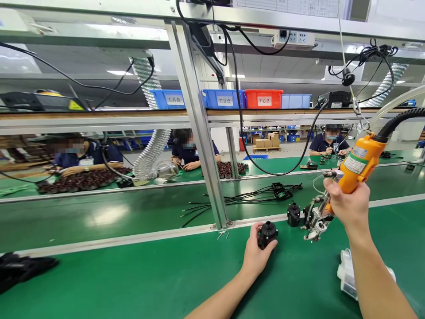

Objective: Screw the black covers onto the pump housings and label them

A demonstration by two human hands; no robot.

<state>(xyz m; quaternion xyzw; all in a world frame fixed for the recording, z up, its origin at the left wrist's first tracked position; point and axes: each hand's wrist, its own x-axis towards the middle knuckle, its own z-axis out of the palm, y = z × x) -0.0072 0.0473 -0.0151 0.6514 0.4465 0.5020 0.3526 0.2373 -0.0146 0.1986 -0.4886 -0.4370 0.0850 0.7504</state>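
Observation:
My left hand (255, 254) is closed around a small black round part (267, 233) resting on the green bench surface (149, 274). My right hand (350, 204) grips an orange electric screwdriver (360, 161) that hangs from a cord, its metal tip assembly (315, 219) pointing down and left, just right of the black part. A second black part (294, 214) stands on the white strip behind, between the two hands.
Black wires and a connector (280, 191) lie on the conveyor belt beyond. Loose screws (223, 234) sit near a metal post (199, 128). A white object (347, 274) lies under my right forearm, black gloves (20, 268) at far left. Three other people work across the line.

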